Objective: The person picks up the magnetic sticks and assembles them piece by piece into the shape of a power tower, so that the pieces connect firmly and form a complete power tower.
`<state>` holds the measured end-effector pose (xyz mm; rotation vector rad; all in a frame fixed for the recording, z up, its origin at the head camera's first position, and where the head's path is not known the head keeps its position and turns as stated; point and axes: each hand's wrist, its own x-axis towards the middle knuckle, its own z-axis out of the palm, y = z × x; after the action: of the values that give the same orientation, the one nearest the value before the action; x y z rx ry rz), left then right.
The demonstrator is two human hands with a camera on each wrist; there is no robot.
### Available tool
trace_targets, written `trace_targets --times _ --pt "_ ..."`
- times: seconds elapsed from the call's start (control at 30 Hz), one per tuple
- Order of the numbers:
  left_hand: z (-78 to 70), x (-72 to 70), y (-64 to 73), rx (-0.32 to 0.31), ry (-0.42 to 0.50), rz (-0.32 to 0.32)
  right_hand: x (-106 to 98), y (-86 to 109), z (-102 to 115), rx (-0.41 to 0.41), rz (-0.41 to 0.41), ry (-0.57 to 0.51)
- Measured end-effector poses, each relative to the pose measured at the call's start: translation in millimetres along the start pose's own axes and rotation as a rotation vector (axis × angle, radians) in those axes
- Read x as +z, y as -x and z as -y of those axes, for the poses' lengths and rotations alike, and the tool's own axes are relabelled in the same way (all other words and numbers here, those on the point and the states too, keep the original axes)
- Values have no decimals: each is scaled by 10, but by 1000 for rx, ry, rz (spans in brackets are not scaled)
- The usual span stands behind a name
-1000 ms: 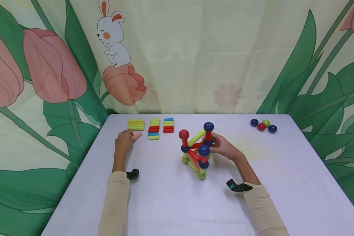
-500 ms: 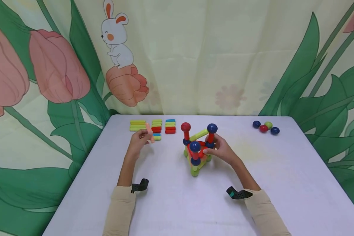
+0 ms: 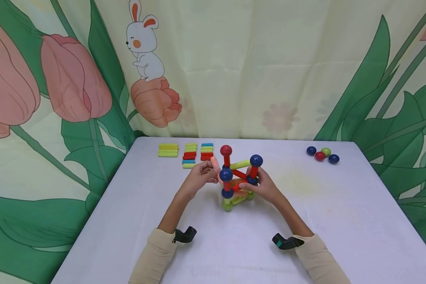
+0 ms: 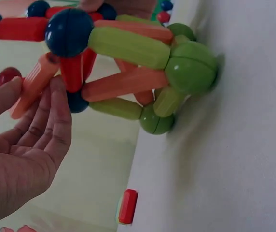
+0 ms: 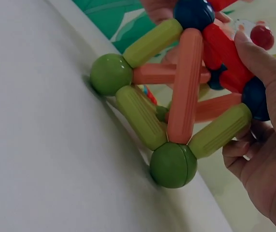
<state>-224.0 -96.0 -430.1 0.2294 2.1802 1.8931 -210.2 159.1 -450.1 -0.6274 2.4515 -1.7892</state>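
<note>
A magnetic rod-and-ball structure (image 3: 240,174) stands on the white table. Its green balls (image 5: 111,75) touch the tabletop, and blue balls (image 4: 69,33) join its upper level. Red rods rise from that level, topped by blue balls and a red ball (image 3: 226,150); one yellow-green rod (image 3: 240,164) bridges between two uprights. My left hand (image 3: 198,179) pinches a salmon-orange rod (image 4: 36,84) between thumb and fingers, close beside the structure's upper left side. Whether the rod touches it I cannot tell. On the right, my right hand (image 3: 268,187) grips the structure around a blue corner ball (image 5: 256,99).
Behind the left hand lie yellow-green rods (image 3: 168,154) and two rows of short coloured rods (image 3: 189,155), (image 3: 207,149). Several loose balls (image 3: 319,156) sit at the back right. A patterned curtain (image 3: 220,79) hangs behind the table.
My left hand has lifted the salmon-orange rod from beside the rod rows and carried it right to the structure. The structure has turned in my right hand's hold, its front corner shifting left.
</note>
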Motion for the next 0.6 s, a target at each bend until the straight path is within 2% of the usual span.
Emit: trace_targets --times 0.13,0.27,0.37,0.53,0.6 --pt "-9 73 23 28 -45 68 76 -10 -170 1 -11 4" --pt "-28 97 40 54 -88 81 111 23 -172 0 5 14" --pt "-30 97 62 57 -92 90 47 48 -143 -8 123 -1" --pt "-34 99 75 55 -35 138 -273 40 -118 19 442 -134" --pt "-45 101 78 52 -11 152 -384 -5 -122 29 481 -181"
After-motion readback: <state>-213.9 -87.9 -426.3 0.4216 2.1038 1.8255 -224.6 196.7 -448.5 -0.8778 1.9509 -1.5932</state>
